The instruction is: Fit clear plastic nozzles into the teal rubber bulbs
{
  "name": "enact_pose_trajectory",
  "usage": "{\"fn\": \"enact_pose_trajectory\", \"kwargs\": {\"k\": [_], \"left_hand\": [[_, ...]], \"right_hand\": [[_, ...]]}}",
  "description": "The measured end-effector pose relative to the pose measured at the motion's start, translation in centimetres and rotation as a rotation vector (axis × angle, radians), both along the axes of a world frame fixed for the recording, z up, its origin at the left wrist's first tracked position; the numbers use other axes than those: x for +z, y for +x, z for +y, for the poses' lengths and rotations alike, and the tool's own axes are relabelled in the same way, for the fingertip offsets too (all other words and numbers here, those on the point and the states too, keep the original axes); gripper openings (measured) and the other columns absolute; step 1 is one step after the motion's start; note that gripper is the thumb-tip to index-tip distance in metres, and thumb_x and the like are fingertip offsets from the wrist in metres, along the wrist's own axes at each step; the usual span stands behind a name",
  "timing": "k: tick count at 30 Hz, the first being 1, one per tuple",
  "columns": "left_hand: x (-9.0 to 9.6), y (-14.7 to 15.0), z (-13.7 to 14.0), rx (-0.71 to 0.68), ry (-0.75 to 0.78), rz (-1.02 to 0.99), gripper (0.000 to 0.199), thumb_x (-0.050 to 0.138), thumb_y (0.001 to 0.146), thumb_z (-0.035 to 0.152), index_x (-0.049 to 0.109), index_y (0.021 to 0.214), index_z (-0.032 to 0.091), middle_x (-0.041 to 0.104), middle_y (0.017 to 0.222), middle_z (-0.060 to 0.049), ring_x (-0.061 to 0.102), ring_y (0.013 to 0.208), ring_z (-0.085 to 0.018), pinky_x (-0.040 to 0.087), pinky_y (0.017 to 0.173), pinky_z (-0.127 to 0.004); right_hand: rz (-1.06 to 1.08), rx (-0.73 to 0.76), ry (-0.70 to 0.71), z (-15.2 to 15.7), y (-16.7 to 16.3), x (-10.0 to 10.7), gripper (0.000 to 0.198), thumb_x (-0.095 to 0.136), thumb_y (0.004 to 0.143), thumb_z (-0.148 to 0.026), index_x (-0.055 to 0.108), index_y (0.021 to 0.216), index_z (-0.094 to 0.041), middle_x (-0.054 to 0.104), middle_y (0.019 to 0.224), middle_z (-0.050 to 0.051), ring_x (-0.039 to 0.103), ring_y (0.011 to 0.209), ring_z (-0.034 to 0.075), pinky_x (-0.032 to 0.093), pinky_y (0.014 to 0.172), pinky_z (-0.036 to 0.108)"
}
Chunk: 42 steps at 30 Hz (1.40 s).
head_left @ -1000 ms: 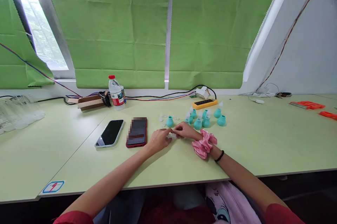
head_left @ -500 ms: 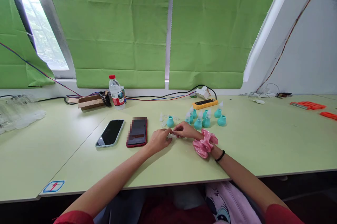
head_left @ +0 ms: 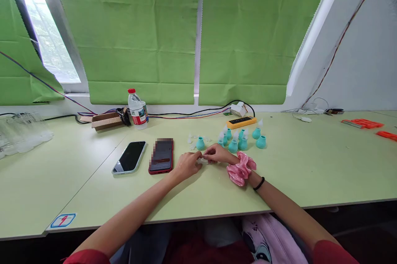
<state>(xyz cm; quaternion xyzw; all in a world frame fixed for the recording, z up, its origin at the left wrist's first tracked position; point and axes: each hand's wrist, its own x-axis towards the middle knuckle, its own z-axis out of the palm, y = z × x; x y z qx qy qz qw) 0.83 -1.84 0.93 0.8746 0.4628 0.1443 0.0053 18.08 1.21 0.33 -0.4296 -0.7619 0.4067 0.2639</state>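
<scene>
Between my two hands, low over the table, is a small translucent white plastic piece [head_left: 203, 161]. My left hand [head_left: 188, 163] has its fingers closed on the piece's left end. From the other side my right hand [head_left: 218, 153] pinches at its right end, with a pink scrunchie [head_left: 242, 169] around the wrist. The fingers partly hide the piece, so its exact kind is unclear. Just behind my hands stands a teal rubber bulb [head_left: 200, 144] with an open top. Small clear bits [head_left: 192, 140] lie scattered beside it. Several more teal bulbs [head_left: 233, 146], most with translucent tips, stand behind my right hand.
Two phones, one pale-cased [head_left: 129, 157] and one red-cased [head_left: 161, 156], lie left of my hands. A bottle [head_left: 137, 110], a cardboard box [head_left: 107, 121] and a yellow power strip [head_left: 242, 122] sit at the back. Orange tools [head_left: 362, 123] lie far right, clear containers [head_left: 23, 133] far left.
My hands stay in nearly the same place. The fingers have shifted slightly, and a little more of the translucent piece shows between them.
</scene>
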Motion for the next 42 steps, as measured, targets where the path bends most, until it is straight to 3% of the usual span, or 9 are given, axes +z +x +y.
{"fn": "enact_pose_trajectory", "kwargs": {"k": [11, 31, 42], "left_hand": [[0.46, 0.06, -0.36, -0.007, -0.019, -0.014, 0.029, 0.046, 0.070, 0.026, 0.052, 0.098, 0.023, 0.062, 0.079, -0.003, 0.056, 0.072, -0.018, 0.038, 0.060, -0.023], [0.56, 0.34, -0.46, -0.025, -0.007, 0.044, 0.019, 0.043, 0.069, 0.018, 0.058, 0.081, 0.020, 0.061, 0.075, -0.005, 0.056, 0.074, -0.019, 0.037, 0.061, -0.024], [-0.09, 0.08, 0.13, -0.016, 0.018, 0.032, 0.029, 0.045, 0.071, 0.025, 0.052, 0.098, 0.021, 0.062, 0.078, -0.004, 0.057, 0.074, -0.020, 0.038, 0.062, -0.026]], "right_hand": [[-0.007, 0.060, -0.046, 0.60, 0.43, -0.28, 0.032, 0.052, 0.069, -0.040, 0.062, 0.072, -0.010, 0.054, 0.051, 0.000, 0.044, 0.041, 0.006, 0.037, 0.041, 0.018], [-0.004, 0.024, -0.047, 0.28, 0.24, -0.11, 0.028, 0.053, 0.068, -0.037, 0.061, 0.066, -0.010, 0.054, 0.050, 0.000, 0.045, 0.043, 0.006, 0.036, 0.041, 0.018], [0.004, 0.047, -0.061, 0.45, 0.39, -0.11, 0.029, 0.051, 0.069, -0.037, 0.061, 0.068, -0.010, 0.054, 0.051, 0.000, 0.045, 0.041, 0.006, 0.035, 0.040, 0.017]]}}
